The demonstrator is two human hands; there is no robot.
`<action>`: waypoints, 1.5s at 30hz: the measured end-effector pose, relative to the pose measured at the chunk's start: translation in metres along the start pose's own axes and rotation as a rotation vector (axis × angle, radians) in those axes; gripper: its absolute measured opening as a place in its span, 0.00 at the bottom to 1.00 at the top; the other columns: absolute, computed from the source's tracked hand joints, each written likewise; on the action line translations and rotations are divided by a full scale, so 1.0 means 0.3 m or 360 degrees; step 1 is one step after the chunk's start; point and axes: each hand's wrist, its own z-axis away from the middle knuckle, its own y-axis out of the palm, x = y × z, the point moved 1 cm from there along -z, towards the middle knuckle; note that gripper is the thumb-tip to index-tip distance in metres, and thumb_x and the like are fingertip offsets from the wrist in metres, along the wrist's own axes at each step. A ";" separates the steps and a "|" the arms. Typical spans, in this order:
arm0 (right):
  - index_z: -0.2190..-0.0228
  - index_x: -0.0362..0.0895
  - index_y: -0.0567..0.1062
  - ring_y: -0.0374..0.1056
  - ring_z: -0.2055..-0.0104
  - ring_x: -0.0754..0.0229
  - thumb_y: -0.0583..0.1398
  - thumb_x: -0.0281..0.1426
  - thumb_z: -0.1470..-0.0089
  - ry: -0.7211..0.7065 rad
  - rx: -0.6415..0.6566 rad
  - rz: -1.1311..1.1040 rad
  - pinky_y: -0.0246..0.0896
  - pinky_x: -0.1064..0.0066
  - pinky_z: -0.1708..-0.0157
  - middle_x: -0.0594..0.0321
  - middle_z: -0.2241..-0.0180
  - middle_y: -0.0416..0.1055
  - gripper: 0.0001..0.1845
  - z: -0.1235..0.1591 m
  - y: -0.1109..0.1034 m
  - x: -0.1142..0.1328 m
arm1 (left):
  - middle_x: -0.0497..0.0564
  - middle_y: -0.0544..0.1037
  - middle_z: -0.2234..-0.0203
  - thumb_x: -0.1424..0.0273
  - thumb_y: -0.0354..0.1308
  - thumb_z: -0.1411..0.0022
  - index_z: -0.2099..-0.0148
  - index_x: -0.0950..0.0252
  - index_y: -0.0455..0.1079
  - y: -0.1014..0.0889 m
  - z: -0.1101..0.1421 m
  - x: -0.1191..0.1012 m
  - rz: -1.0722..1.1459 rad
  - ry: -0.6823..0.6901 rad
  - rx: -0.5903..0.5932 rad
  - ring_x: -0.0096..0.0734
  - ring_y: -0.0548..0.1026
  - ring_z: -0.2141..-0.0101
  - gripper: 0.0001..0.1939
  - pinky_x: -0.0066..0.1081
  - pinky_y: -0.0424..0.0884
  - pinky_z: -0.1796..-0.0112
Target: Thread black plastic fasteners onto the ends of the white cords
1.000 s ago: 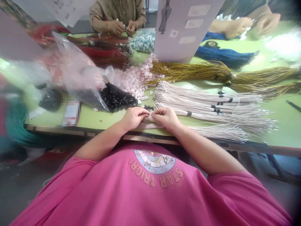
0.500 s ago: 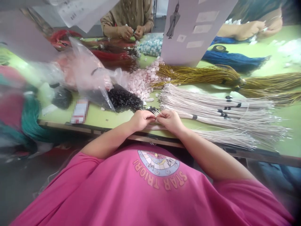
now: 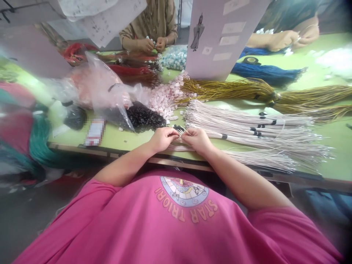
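Note:
Over the table's near edge, my left hand [image 3: 164,139] and my right hand [image 3: 198,141] almost touch at the fingertips, each closed in a pinch. Thin white wires [image 3: 180,132] fan out between them, and my right fingers grip these. Small black connectors [image 3: 178,127] show at the wires' far ends, just beyond the fingertips. What my left finger and thumb pinch is too small and covered to make out. A pile of black connectors [image 3: 145,117] lies just past my left hand. Bundles of white wires [image 3: 247,128], some banded with black tape, spread to the right of my right hand.
Pale pink connectors [image 3: 165,96] are heaped behind the black pile, beside a clear plastic bag [image 3: 104,88]. Yellow wires [image 3: 233,88] and blue wires [image 3: 269,71] lie farther back. Two co-workers' hands [image 3: 150,44] work across the table. An upright panel [image 3: 220,40] stands between them.
The whole view has shifted slightly left and down. Both hands keep their pinched pose together, with only small finger movement; the black connectors show a little more clearly.

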 end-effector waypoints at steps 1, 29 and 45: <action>0.80 0.38 0.72 0.50 0.81 0.70 0.58 0.34 0.60 0.0005 0.0015 -0.0027 0.48 0.75 0.79 0.68 0.85 0.59 0.10 -0.001 -0.001 -0.002 | 0.47 0.77 0.72 0.71 0.57 0.45 0.67 0.64 0.74 -0.008 0.000 -0.004 -0.0033 0.0025 0.0024 0.26 0.73 0.70 0.05 0.26 0.67 0.65; 0.78 0.40 0.71 0.59 0.82 0.68 0.61 0.28 0.64 0.0243 -0.0026 -0.0856 0.54 0.74 0.80 0.64 0.84 0.66 0.05 -0.024 -0.032 -0.007 | 0.57 0.61 0.45 0.68 0.47 0.39 0.46 0.64 0.64 -0.241 0.067 0.210 -0.1063 0.0075 -0.0113 0.45 0.54 0.43 0.19 0.47 0.53 0.46; 0.80 0.40 0.71 0.54 0.83 0.70 0.61 0.29 0.64 0.0244 0.0086 -0.0735 0.46 0.75 0.82 0.67 0.86 0.63 0.05 -0.020 -0.030 -0.005 | 0.53 0.73 0.67 0.70 0.52 0.44 0.64 0.64 0.70 -0.191 0.015 0.155 -0.0981 -0.0051 0.0128 0.38 0.69 0.63 0.07 0.37 0.65 0.59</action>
